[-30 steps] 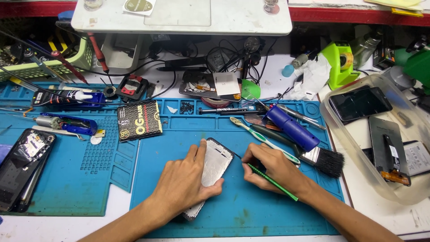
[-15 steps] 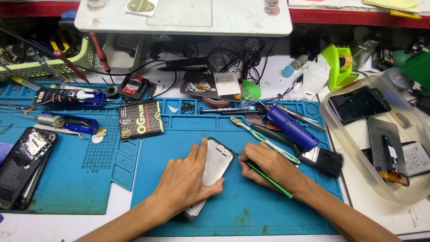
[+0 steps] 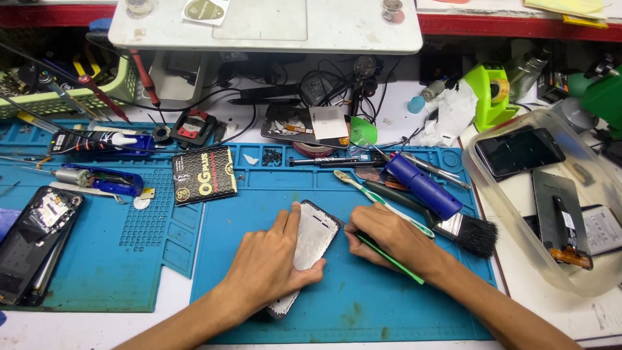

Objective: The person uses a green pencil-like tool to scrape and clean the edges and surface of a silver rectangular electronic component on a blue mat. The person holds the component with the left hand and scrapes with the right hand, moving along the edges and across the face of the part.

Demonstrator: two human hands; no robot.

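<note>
Nearest the camera, the left hand [image 3: 269, 262] lies flat over a silvery, rectangular phone frame [image 3: 310, 249] that rests tilted on a blue silicone work mat [image 3: 363, 304], the fingers spread along the frame's left edge and the thumb pressing its lower right side, so the hand pins the frame down rather than closing round it. Just to the right, the right hand [image 3: 389, 236] is closed on a thin green plastic stick tool [image 3: 392, 260], held like a pen, with the fingertips right at the frame's right edge; whether the tool's tip touches the frame cannot be told. Beside that hand lie a flat black-bristled brush [image 3: 468, 231], a green-and-white toothbrush [image 3: 379, 201] and a fat blue cylindrical tool [image 3: 422, 186]. Left of the hands, on a second part of the mat, sit a black flat battery pack with yellow print [image 3: 203, 175], a blue-handled rotary tool [image 3: 97, 178] and, at the mat's left edge, an opened dark phone with its insides showing [image 3: 32, 243]. At the right of the desk [image 3: 583, 317] a clear plastic tub [image 3: 512, 223] holds dark phone screens. Farther back are tangled black cables [image 3: 337, 87], a lime-green tape dispenser [image 3: 490, 94], a pale green basket of hand tools [image 3: 52, 97] and a white raised shelf [image 3: 272, 29].
</note>
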